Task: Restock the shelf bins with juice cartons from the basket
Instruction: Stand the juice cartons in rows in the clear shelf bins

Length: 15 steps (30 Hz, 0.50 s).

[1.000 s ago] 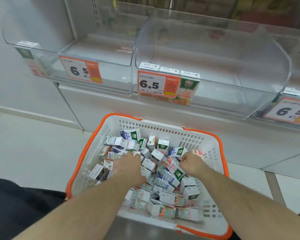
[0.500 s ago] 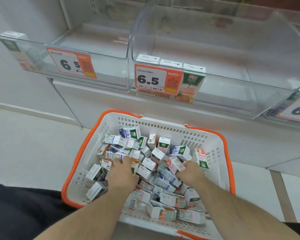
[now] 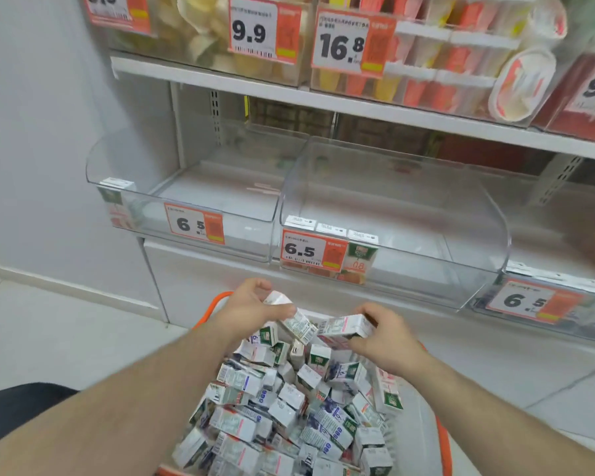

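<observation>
Currently the left hand [image 3: 251,305] is curling its grip round a small white carton [image 3: 298,322], held tilted above the far end of the basket [image 3: 442,438]. Right hand [image 3: 383,334] is pinching a second carton [image 3: 346,326] lying roughly level, thumb underneath, fingers over the top. Both cartons are sitting close together, almost touching, just over the heap. Below them, loose juice cartons [image 3: 289,407] are lying jumbled at all angles, filling the white, orange-rimmed basket. Beyond the hands, two clear shelf bins are standing side by side: left bin [image 3: 248,214] and middle bin [image 3: 461,255], each wearing an orange 6.5 price tag [image 3: 311,250] on its front. A third bin [image 3: 564,324] is showing partly at right. Upper shelf [image 3: 323,101] is carrying packaged goods behind more price tags.
</observation>
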### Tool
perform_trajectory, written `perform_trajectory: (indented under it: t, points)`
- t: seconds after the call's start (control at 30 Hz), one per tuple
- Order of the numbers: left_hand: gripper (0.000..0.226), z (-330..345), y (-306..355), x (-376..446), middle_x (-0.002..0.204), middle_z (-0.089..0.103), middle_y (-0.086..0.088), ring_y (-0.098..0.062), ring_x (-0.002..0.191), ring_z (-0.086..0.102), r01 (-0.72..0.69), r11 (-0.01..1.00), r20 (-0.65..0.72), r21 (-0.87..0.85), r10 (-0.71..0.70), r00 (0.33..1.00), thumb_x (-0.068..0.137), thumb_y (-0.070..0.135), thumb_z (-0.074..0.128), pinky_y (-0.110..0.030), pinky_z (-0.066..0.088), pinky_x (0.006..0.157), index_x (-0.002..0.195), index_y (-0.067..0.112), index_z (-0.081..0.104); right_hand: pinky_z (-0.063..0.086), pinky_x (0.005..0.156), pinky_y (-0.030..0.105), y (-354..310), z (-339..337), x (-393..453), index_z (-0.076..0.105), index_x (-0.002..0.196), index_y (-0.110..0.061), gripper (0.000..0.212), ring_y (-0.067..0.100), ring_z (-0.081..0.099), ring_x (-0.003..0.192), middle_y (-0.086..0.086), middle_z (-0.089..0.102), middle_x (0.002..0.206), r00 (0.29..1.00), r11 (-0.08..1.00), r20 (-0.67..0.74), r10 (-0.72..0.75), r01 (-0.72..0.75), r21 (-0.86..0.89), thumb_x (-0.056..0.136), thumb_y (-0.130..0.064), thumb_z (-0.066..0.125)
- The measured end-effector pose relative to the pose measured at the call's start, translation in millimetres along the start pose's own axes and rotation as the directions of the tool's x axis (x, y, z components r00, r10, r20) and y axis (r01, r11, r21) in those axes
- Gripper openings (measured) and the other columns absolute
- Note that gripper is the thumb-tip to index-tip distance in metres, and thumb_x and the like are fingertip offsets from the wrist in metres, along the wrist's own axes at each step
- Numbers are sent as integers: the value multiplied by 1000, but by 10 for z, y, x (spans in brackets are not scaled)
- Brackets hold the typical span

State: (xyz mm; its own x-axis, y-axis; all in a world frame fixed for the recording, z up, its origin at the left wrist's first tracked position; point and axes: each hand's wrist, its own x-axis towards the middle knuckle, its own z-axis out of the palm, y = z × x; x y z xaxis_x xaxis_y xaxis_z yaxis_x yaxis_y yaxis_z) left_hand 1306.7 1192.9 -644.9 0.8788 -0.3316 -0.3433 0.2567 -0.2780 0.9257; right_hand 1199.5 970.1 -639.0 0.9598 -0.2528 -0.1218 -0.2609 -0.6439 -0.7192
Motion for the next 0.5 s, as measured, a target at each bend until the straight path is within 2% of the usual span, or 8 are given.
perform_trajectory:
  t: [0.07, 0.17, 0.23, 0.3, 0.33, 0.4, 0.5]
  points:
    - [61, -110, 248, -6, 103, 70, -12, -30, 94, 69, -16, 995, 56, -101, 22, 998, 62, 22, 87, -44, 56, 82, 112, 20, 53, 44, 57, 17, -234, -92, -56, 61, 87, -33, 31, 2, 58, 64, -9, 67, 81, 997, 997, -56, -56, 59, 58, 74, -8, 76]
    - [39, -218, 552, -54, 95, 68, -13, -24, 76, 67, -27, 942, 116, -335, 70, 991, 81, 16, 72, -35, 57, 63, 115, 8, 53, 49, 58, 15, -537, -168, -152, 60, 90, -42, 45, -4, 61, 68, -12, 68, 85, 981, 981, -154, -122, 143, 134, 73, -2, 74]
    - [43, -278, 664, -66, 104, 65, -18, -28, 83, 65, 33, 889, 201, -457, 67, 977, 84, 24, 65, -37, 57, 65, 121, 5, 53, 51, 61, 14, -721, -185, -204, 58, 93, -44, 50, -5, 62, 74, -14, 69, 90, 962, 966, -218, -162, 200, 166, 72, -2, 76]
    - [46, -334, 722, -77, 113, 63, -22, -36, 98, 63, 123, 846, 282, -518, 34, 959, 87, 33, 57, -45, 56, 77, 122, 3, 56, 51, 61, 14, -867, -185, -234, 58, 98, -43, 53, -4, 64, 79, -16, 69, 94, 946, 944, -261, -190, 249, 215, 71, -2, 78]
    - [42, -359, 737, -89, 110, 65, -22, -37, 99, 63, 162, 823, 308, -545, 17, 951, 90, 34, 53, -46, 54, 80, 118, 4, 60, 51, 57, 15, -928, -181, -245, 57, 100, -41, 54, -3, 65, 78, -17, 69, 95, 942, 930, -271, -198, 268, 252, 72, 1, 76]
    - [33, -398, 742, -100, 96, 66, -18, -32, 85, 61, 207, 778, 321, -594, -6, 947, 85, 33, 50, -40, 51, 74, 105, 10, 64, 49, 50, 19, -1014, -170, -239, 57, 103, -38, 56, 1, 66, 69, -13, 71, 95, 936, 900, -287, -205, 295, 320, 74, 7, 72]
    - [33, -473, 724, -105, 82, 60, -14, -28, 67, 56, 195, 783, 344, -591, 26, 938, 71, 35, 53, -33, 47, 67, 89, 12, 68, 50, 53, 25, -1074, -148, -168, 55, 107, -36, 58, 11, 65, 64, -2, 74, 92, 926, 870, -323, -198, 318, 377, 75, 9, 71]
